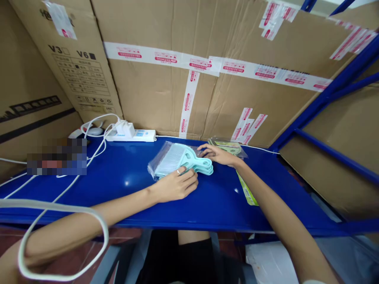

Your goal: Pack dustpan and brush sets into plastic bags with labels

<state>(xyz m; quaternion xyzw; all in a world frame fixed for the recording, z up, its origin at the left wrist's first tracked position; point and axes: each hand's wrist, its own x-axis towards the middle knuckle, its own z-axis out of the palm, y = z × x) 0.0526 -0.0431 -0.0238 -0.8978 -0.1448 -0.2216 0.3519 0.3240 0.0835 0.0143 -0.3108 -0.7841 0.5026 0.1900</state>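
Observation:
A stack of light blue dustpan-and-brush pieces (185,157) lies on the blue table (189,211), with clear plastic wrap around its left end. The handles point right. My left hand (177,184) rests at the near edge of the stack, a ring on one finger, its fingers bent together against the pieces; what they grip is hard to make out. At the far side of the handles is my right hand (215,154), palm down with the fingers spread and slightly curved. Behind that hand sits a pale green item in clear plastic (229,147).
A yellow-green card (248,191) lies partly under my right forearm. Back left, a white power strip (145,135) has plugs and looping white cables. Cardboard (154,94) stands behind the table; a blue metal frame (334,94) borders the right.

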